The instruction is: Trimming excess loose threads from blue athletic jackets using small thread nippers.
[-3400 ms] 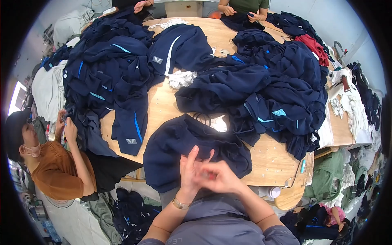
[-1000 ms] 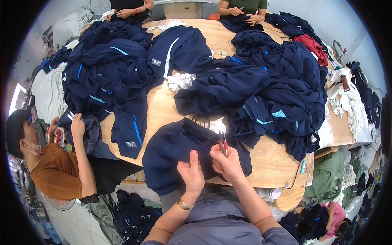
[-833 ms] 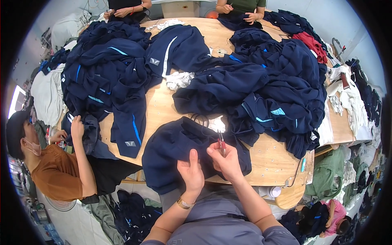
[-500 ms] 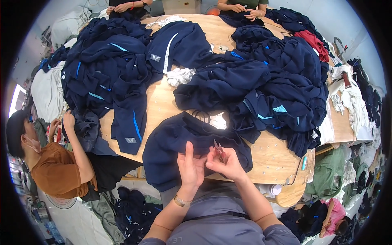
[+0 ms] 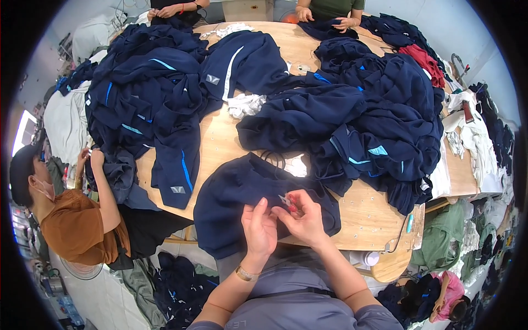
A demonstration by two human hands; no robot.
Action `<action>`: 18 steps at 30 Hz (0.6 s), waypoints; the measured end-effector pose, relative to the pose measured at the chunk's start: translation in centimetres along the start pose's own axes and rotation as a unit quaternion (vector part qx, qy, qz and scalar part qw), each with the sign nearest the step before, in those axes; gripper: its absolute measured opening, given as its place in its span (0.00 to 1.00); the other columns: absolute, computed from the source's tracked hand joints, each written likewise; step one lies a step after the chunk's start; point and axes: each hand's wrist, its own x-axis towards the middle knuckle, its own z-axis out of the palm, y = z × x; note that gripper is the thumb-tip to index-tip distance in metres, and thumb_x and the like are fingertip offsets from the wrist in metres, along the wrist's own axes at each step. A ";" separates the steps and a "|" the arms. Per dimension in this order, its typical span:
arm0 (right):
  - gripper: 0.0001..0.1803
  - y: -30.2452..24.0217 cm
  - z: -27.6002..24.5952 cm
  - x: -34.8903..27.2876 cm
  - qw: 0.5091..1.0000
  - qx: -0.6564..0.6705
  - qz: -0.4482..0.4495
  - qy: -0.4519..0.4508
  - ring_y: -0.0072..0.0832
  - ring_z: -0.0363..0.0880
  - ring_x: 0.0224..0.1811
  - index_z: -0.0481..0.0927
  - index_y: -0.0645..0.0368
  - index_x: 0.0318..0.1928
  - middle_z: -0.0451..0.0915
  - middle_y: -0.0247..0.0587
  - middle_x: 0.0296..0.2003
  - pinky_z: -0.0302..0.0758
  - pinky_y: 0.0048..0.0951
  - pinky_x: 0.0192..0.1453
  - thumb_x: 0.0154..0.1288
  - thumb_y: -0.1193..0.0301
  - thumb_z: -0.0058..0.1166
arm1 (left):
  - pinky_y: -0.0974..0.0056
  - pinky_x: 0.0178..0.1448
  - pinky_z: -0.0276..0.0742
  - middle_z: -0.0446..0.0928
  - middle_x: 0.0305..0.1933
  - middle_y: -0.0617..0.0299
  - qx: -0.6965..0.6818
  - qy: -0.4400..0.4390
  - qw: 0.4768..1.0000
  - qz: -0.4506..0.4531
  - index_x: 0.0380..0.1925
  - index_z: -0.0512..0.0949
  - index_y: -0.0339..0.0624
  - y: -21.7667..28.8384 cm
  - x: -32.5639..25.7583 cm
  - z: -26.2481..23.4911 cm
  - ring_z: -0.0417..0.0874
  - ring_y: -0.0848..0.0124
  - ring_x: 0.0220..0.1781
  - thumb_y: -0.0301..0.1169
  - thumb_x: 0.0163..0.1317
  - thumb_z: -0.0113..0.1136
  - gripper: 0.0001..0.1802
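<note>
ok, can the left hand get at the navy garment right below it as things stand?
Probably yes. The left hand shows no tool and appears over the navy garment, with nothing visible between them. The right hand, holding the snips, leaves the garment's left side free.

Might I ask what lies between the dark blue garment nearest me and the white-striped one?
Head view: a crumpled white bundle lies by the striped garment, then wooden table shows down to the near garment.

From above and behind the fingers [image 5: 257, 215], the head camera looks down — fairly near. Its fisheye spreads well beyond them.
</note>
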 end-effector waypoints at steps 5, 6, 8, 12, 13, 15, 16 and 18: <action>0.12 -0.8 0.1 -0.7 1.000 0.012 0.000 -0.008 0.12 0.61 0.19 0.73 0.63 0.31 0.67 0.28 0.17 0.59 0.16 0.21 0.51 0.73 0.64 | 0.68 0.44 0.74 0.76 0.38 0.64 0.052 0.013 0.998 0.018 0.41 0.71 0.43 -0.3 0.0 0.4 0.78 0.76 0.39 0.29 0.64 0.50 0.06; 0.11 -1.6 -0.3 -0.8 0.995 0.051 0.001 -0.089 0.12 0.61 0.19 0.73 0.63 0.30 0.68 0.27 0.17 0.59 0.16 0.21 0.51 0.73 0.64 | 0.68 0.44 0.74 0.76 0.38 0.64 0.052 0.014 0.998 0.019 0.41 0.71 0.43 0.0 0.1 0.3 0.78 0.76 0.39 0.29 0.64 0.50 0.06; 0.11 -2.4 -1.2 -1.1 0.962 0.130 0.044 -0.237 0.11 0.62 0.21 0.74 0.62 0.28 0.70 0.25 0.19 0.59 0.15 0.23 0.49 0.73 0.65 | 0.66 0.46 0.74 0.75 0.40 0.65 0.038 0.029 0.999 -0.018 0.42 0.69 0.44 0.6 0.4 0.3 0.77 0.74 0.42 0.26 0.63 0.52 0.08; 0.12 -1.4 -2.5 -1.1 0.964 0.155 0.060 -0.206 0.10 0.61 0.24 0.73 0.61 0.28 0.69 0.24 0.20 0.59 0.16 0.25 0.52 0.68 0.62 | 0.63 0.53 0.75 0.75 0.45 0.58 0.039 0.004 0.999 -0.017 0.46 0.69 0.41 0.5 0.6 0.2 0.77 0.70 0.45 0.33 0.67 0.47 0.11; 0.10 -0.4 -2.8 -1.2 0.970 0.148 0.083 -0.173 0.11 0.63 0.24 0.72 0.61 0.29 0.69 0.24 0.21 0.60 0.17 0.25 0.55 0.69 0.58 | 0.63 0.53 0.75 0.75 0.45 0.58 0.039 0.003 0.999 -0.017 0.46 0.69 0.41 0.5 0.7 0.3 0.77 0.70 0.45 0.33 0.67 0.47 0.11; 0.12 0.9 -2.7 -0.8 0.995 0.044 0.015 -0.088 0.12 0.59 0.20 0.70 0.60 0.29 0.64 0.29 0.18 0.58 0.17 0.22 0.56 0.68 0.60 | 0.62 0.53 0.75 0.75 0.45 0.58 0.027 0.001 1.000 -0.012 0.46 0.69 0.41 0.5 0.7 0.4 0.77 0.70 0.46 0.33 0.68 0.45 0.11; 0.15 0.9 -2.5 -0.6 0.999 -0.002 -0.016 -0.052 0.17 0.61 0.15 0.70 0.59 0.26 0.63 0.33 0.15 0.58 0.21 0.20 0.56 0.64 0.61 | 0.62 0.53 0.75 0.75 0.45 0.58 0.028 0.001 1.000 -0.012 0.46 0.69 0.41 0.5 0.7 0.4 0.77 0.70 0.46 0.33 0.68 0.45 0.11; 0.17 1.1 -2.5 -0.5 0.992 -0.105 -0.071 -0.026 0.22 0.63 0.14 0.69 0.59 0.24 0.65 0.33 0.14 0.59 0.23 0.19 0.54 0.62 0.62 | 0.62 0.51 0.76 0.75 0.44 0.59 0.029 -0.002 1.000 -0.010 0.45 0.69 0.42 0.6 0.7 0.4 0.77 0.70 0.45 0.32 0.68 0.45 0.10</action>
